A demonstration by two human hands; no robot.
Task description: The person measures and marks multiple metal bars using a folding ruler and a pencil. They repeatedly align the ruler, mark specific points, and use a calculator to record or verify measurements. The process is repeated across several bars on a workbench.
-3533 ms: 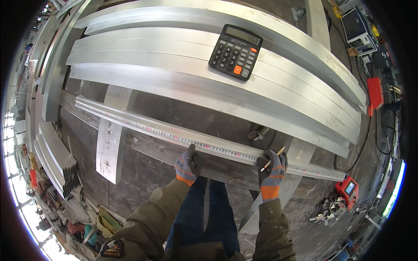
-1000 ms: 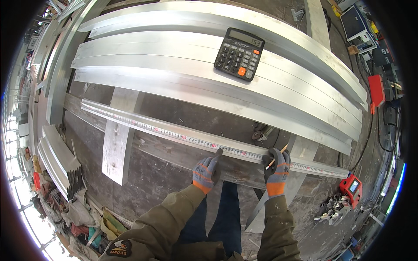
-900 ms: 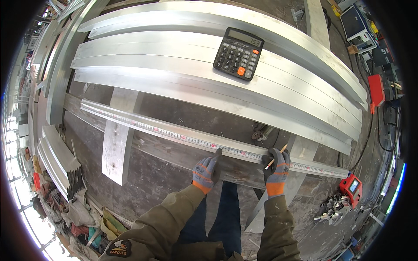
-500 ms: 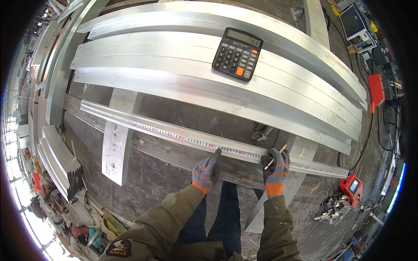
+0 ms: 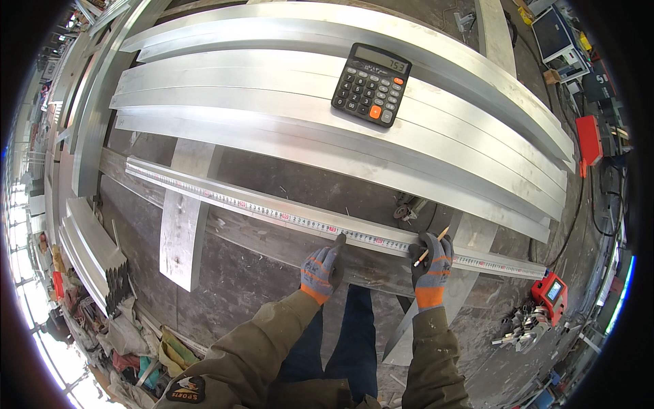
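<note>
A long tape measure blade (image 5: 300, 220) lies stretched along a narrow silver metal bar (image 5: 225, 189) that runs across in front of me. Its red case (image 5: 550, 297), with a small lit screen, sits at the right end. My left hand (image 5: 320, 271), in a grey and orange glove, reaches its index fingertip to the blade's near edge; the other fingers are partly hidden. Farther right, my gloved right hand (image 5: 432, 266) rests over the blade and bar, closed on a pencil (image 5: 443, 233) that slants out between the fingers. Some fingers there are hidden.
Several wide silver metal profiles (image 5: 225, 78) lie beyond the bar, with a black calculator (image 5: 372, 84) on top. Metal crosspieces (image 5: 180, 238) support the bar. Stacked profiles (image 5: 88, 255) stand at left, small metal offcuts (image 5: 524, 328) at right. A red tool (image 5: 588, 140) lies far right.
</note>
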